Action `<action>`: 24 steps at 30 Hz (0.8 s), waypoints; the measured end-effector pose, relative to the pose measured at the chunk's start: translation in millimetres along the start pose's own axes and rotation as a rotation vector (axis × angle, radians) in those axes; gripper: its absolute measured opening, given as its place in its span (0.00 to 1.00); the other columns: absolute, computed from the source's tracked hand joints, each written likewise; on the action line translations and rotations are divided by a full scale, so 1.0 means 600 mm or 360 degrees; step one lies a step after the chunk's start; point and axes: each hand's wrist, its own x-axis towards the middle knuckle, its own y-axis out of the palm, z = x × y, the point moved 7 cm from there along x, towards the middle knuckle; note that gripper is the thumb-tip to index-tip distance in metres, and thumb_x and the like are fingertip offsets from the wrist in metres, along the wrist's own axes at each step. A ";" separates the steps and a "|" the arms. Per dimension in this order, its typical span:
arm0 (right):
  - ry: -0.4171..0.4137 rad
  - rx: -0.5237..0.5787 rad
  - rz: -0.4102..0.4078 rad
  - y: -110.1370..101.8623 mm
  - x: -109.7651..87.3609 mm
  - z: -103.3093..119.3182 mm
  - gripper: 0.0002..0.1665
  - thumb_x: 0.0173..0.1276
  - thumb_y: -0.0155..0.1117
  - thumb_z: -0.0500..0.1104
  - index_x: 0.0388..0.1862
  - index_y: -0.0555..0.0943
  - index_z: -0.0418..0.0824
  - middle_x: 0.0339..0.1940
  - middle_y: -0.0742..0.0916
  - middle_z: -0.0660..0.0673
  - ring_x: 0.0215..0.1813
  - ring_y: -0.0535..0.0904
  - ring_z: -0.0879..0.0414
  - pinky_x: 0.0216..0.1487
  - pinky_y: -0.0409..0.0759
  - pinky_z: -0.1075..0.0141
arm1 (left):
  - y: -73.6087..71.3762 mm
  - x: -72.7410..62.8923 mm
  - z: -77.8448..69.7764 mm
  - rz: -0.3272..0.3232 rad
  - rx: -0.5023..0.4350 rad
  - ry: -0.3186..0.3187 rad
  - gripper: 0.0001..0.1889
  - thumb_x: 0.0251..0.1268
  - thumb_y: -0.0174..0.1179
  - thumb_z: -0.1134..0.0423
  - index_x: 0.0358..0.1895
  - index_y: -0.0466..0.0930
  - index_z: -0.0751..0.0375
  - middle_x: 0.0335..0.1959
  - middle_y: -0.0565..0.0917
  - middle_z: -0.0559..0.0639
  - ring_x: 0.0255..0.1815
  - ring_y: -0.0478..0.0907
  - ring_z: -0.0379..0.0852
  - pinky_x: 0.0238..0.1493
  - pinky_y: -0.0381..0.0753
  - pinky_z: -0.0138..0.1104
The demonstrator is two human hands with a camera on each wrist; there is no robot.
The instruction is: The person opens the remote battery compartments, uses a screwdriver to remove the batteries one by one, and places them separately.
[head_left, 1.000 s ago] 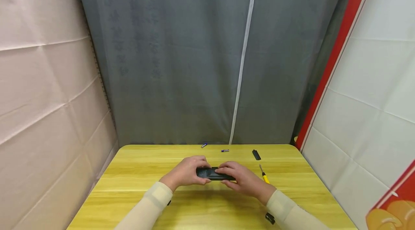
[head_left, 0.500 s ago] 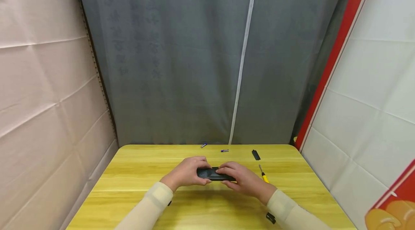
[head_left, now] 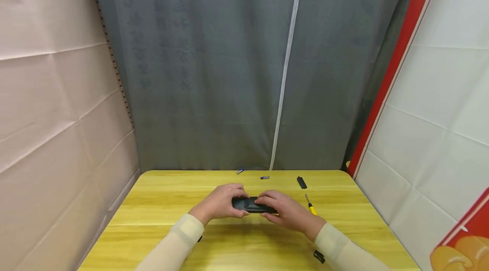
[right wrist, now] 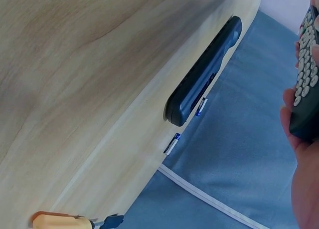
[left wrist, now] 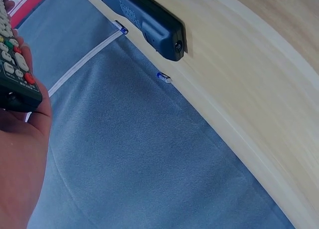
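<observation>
My left hand grips one end of a black remote control. At its other end my right hand holds it, thumb on the near side and fingers over the top. Its dark back faces up in the head view, while its light buttons show in both wrist views. A second dark remote control lies on the table with its labelled side up; the right wrist view shows a recess in this remote control. In the head view it is hidden behind the hands and the held remote.
Two small batteries, one battery and another battery, lie near the table's back edge. A black battery cover and a yellow-handled screwdriver lie to the right. Behind the table hangs a grey curtain.
</observation>
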 end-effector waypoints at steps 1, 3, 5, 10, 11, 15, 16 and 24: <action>0.0002 0.0001 0.0006 0.001 0.000 0.000 0.25 0.74 0.80 0.43 0.68 0.84 0.49 0.62 0.85 0.51 0.59 0.84 0.56 0.60 0.87 0.56 | 0.000 0.000 -0.001 -0.0001 0.0002 0.0007 0.20 0.67 0.77 0.40 0.56 0.91 0.42 0.45 0.80 0.32 0.41 0.75 0.34 0.44 0.78 0.30; 0.0007 0.0007 0.0021 0.001 0.001 -0.001 0.25 0.74 0.80 0.43 0.67 0.84 0.49 0.62 0.85 0.52 0.59 0.84 0.57 0.60 0.87 0.57 | 0.000 0.000 -0.002 -0.0003 0.0005 0.0020 0.20 0.67 0.77 0.40 0.56 0.91 0.42 0.45 0.80 0.32 0.41 0.75 0.34 0.44 0.78 0.30; 0.0001 0.0012 0.0031 0.002 0.001 -0.001 0.26 0.74 0.81 0.41 0.67 0.83 0.50 0.62 0.85 0.53 0.58 0.84 0.57 0.59 0.86 0.58 | 0.000 0.000 -0.003 -0.0006 0.0006 0.0028 0.20 0.67 0.77 0.40 0.56 0.91 0.43 0.46 0.80 0.32 0.41 0.75 0.33 0.44 0.78 0.30; -0.0012 0.0030 0.0034 -0.001 0.003 0.000 0.27 0.72 0.82 0.39 0.66 0.83 0.50 0.61 0.85 0.53 0.57 0.84 0.57 0.58 0.87 0.58 | -0.001 0.001 -0.005 -0.0010 0.0020 0.0037 0.20 0.67 0.78 0.41 0.56 0.91 0.43 0.46 0.81 0.32 0.42 0.76 0.33 0.45 0.78 0.30; -0.0006 0.0036 0.0037 -0.001 0.003 0.000 0.26 0.72 0.82 0.39 0.66 0.83 0.50 0.60 0.85 0.53 0.57 0.84 0.57 0.58 0.87 0.58 | -0.001 0.001 -0.005 -0.0009 0.0022 0.0037 0.20 0.67 0.78 0.41 0.56 0.91 0.43 0.46 0.81 0.32 0.42 0.76 0.33 0.45 0.78 0.30; 0.0003 0.0046 0.0047 -0.003 0.005 0.001 0.26 0.73 0.81 0.40 0.65 0.83 0.50 0.60 0.84 0.53 0.56 0.83 0.58 0.57 0.87 0.58 | -0.003 0.001 -0.008 -0.0010 0.0025 0.0044 0.20 0.66 0.78 0.41 0.56 0.91 0.43 0.46 0.81 0.32 0.42 0.76 0.34 0.45 0.78 0.30; 0.0002 0.0047 0.0049 -0.003 0.005 0.001 0.25 0.73 0.81 0.40 0.65 0.83 0.50 0.60 0.84 0.53 0.56 0.83 0.58 0.56 0.87 0.59 | -0.003 0.001 -0.008 -0.0010 0.0023 0.0045 0.20 0.66 0.78 0.41 0.56 0.91 0.43 0.46 0.81 0.32 0.42 0.76 0.34 0.45 0.78 0.30; 0.0000 0.0030 0.0095 -0.001 0.009 -0.001 0.23 0.75 0.79 0.42 0.65 0.83 0.52 0.58 0.84 0.54 0.53 0.82 0.60 0.55 0.85 0.62 | -0.001 0.001 -0.006 -0.0003 0.0007 0.0048 0.20 0.66 0.78 0.41 0.56 0.91 0.43 0.47 0.81 0.32 0.42 0.76 0.33 0.45 0.78 0.30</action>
